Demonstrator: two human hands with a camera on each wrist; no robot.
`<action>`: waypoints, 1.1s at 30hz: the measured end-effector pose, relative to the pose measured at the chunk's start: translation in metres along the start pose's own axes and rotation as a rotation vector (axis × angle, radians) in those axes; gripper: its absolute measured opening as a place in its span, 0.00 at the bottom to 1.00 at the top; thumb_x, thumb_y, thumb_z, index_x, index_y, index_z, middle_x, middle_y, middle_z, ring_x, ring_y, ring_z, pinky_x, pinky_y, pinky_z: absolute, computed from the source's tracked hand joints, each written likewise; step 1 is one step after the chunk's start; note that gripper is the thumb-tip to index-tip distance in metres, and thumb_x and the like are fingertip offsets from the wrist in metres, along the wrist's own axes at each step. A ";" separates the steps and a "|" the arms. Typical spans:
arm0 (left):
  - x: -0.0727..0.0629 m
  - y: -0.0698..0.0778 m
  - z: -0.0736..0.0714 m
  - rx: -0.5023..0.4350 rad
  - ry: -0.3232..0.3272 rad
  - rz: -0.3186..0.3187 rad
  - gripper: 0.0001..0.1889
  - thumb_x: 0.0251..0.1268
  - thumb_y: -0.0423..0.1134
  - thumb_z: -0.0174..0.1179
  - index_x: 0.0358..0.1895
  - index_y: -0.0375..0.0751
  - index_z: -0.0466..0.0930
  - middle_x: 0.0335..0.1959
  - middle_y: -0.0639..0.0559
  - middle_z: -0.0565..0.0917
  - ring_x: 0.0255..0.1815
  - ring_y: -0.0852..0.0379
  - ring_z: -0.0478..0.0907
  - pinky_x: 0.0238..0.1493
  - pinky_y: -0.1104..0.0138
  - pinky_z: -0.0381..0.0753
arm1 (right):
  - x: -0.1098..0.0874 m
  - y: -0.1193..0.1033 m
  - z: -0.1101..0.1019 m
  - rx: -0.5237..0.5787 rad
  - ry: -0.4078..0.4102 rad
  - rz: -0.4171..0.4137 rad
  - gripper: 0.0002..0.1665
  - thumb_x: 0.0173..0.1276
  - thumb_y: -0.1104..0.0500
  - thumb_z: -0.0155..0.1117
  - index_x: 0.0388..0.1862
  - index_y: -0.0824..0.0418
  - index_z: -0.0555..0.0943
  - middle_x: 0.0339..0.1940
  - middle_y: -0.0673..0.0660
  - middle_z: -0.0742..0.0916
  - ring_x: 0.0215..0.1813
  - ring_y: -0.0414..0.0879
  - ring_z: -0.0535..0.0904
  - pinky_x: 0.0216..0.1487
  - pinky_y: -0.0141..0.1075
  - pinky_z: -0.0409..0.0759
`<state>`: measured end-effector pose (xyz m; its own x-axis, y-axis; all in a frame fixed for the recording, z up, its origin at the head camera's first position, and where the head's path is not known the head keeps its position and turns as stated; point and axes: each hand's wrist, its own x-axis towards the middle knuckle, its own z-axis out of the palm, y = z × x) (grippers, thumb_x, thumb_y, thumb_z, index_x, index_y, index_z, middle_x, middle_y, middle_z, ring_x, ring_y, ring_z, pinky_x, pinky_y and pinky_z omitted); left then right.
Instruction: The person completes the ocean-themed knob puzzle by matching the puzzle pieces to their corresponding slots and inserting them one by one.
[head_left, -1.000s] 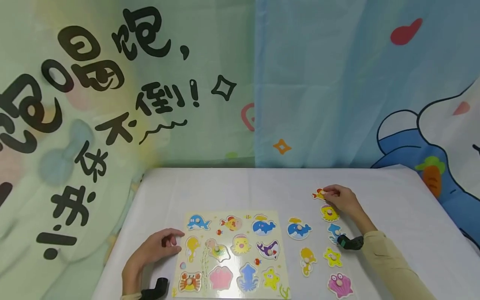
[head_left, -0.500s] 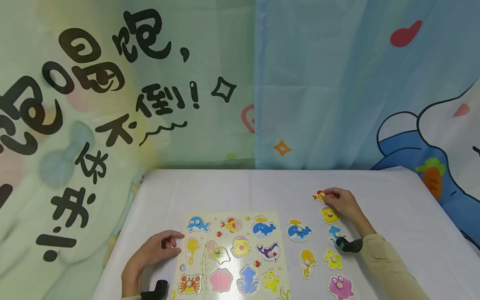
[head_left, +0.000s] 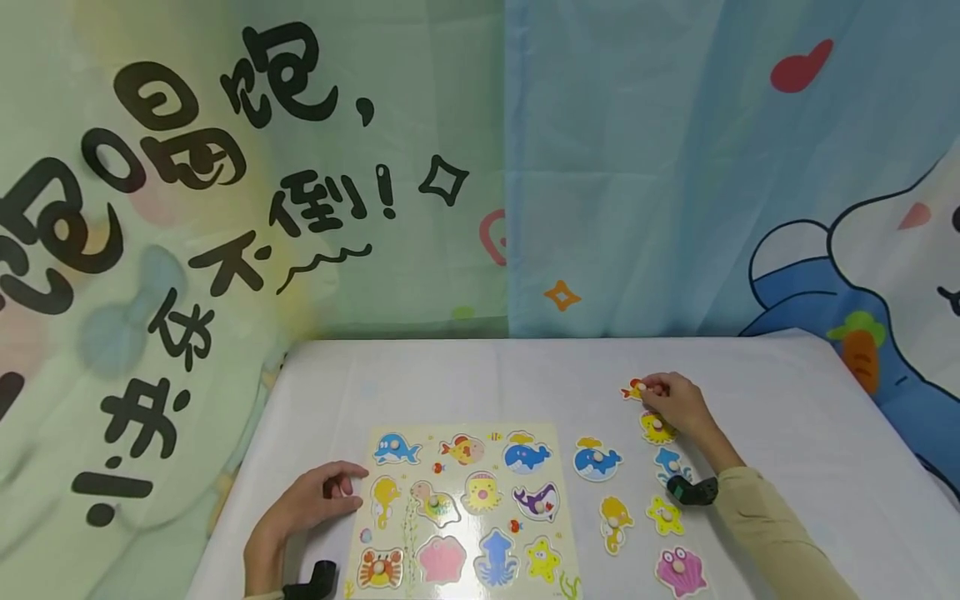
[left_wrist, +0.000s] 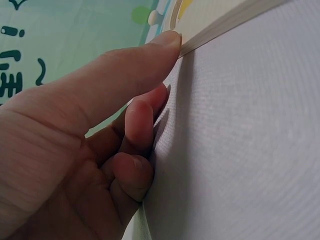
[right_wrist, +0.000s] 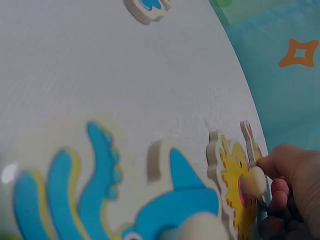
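Note:
In the head view my right hand (head_left: 677, 405) pinches a small red-and-yellow fish puzzle piece (head_left: 632, 389) at the back right of the table. The right wrist view shows the thumb and finger (right_wrist: 280, 162) at this piece, just behind a yellow octopus piece (right_wrist: 235, 182) with a round knob. My left hand (head_left: 311, 500) rests at the left edge of a cream puzzle board (head_left: 450, 429) printed with sea animals. Its thumb (left_wrist: 145, 55) touches the board's edge, while the other fingers curl loosely on the cloth.
Loose knobbed pieces lie right of the board: a blue whale (head_left: 597, 460), a seahorse (head_left: 615, 525), a blue squid (head_left: 667, 462), a yellow starfish (head_left: 665, 515) and a pink shell (head_left: 681, 572). A crab piece (head_left: 380, 567) sits in the board. Printed curtains (head_left: 637, 167) hang behind the table.
My right hand and the fish piece sit very slightly further left in the view, which has itself shifted a little. The left hand and the board stay where they were.

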<state>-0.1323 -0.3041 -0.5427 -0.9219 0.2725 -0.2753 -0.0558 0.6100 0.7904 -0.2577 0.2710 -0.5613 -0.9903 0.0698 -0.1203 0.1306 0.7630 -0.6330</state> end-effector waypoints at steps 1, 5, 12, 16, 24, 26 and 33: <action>0.000 0.000 0.000 -0.007 0.001 0.004 0.20 0.56 0.43 0.70 0.52 0.43 0.80 0.32 0.52 0.73 0.31 0.65 0.68 0.33 0.72 0.67 | -0.001 -0.002 0.001 0.007 0.011 -0.003 0.21 0.70 0.57 0.57 0.56 0.70 0.76 0.40 0.62 0.75 0.41 0.51 0.71 0.34 0.28 0.72; -0.002 0.000 0.000 -0.014 0.002 0.008 0.20 0.56 0.42 0.70 0.52 0.42 0.80 0.32 0.52 0.73 0.32 0.65 0.68 0.33 0.72 0.67 | -0.006 -0.021 0.006 0.020 0.042 -0.039 0.20 0.70 0.57 0.58 0.54 0.70 0.77 0.40 0.62 0.75 0.40 0.50 0.70 0.31 0.26 0.71; -0.001 -0.002 0.000 0.013 0.007 0.007 0.20 0.56 0.44 0.70 0.51 0.43 0.81 0.32 0.52 0.73 0.31 0.65 0.68 0.33 0.72 0.68 | -0.027 -0.074 0.030 0.050 0.050 -0.130 0.16 0.67 0.60 0.61 0.48 0.70 0.81 0.37 0.61 0.77 0.39 0.49 0.71 0.34 0.27 0.70; -0.001 -0.001 0.000 0.016 0.007 0.008 0.20 0.56 0.43 0.70 0.51 0.43 0.81 0.32 0.52 0.73 0.31 0.65 0.68 0.34 0.72 0.68 | -0.044 -0.104 0.050 0.066 0.025 -0.176 0.13 0.66 0.60 0.63 0.45 0.66 0.83 0.36 0.58 0.79 0.37 0.47 0.71 0.34 0.26 0.71; -0.001 0.003 -0.002 0.004 0.004 0.034 0.20 0.57 0.42 0.69 0.52 0.41 0.80 0.32 0.52 0.73 0.31 0.65 0.68 0.33 0.72 0.67 | -0.077 -0.160 0.096 0.127 -0.052 -0.269 0.09 0.60 0.62 0.67 0.39 0.63 0.84 0.29 0.53 0.77 0.33 0.42 0.70 0.33 0.27 0.69; -0.001 0.003 -0.002 0.006 0.001 0.045 0.20 0.57 0.41 0.69 0.52 0.40 0.80 0.32 0.52 0.73 0.31 0.65 0.67 0.33 0.72 0.67 | -0.083 -0.170 0.107 0.141 -0.073 -0.281 0.09 0.60 0.62 0.67 0.38 0.63 0.84 0.29 0.52 0.77 0.33 0.41 0.70 0.32 0.28 0.68; 0.000 0.001 0.000 0.006 -0.001 0.040 0.20 0.57 0.41 0.69 0.52 0.41 0.80 0.32 0.52 0.73 0.31 0.66 0.67 0.33 0.73 0.67 | -0.095 -0.192 0.138 0.117 -0.103 -0.310 0.07 0.58 0.60 0.65 0.35 0.61 0.84 0.28 0.50 0.77 0.30 0.40 0.69 0.30 0.28 0.66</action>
<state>-0.1324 -0.3036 -0.5416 -0.9230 0.2976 -0.2439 -0.0163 0.6032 0.7974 -0.1820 0.0294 -0.5336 -0.9744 -0.2242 0.0186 -0.1655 0.6587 -0.7340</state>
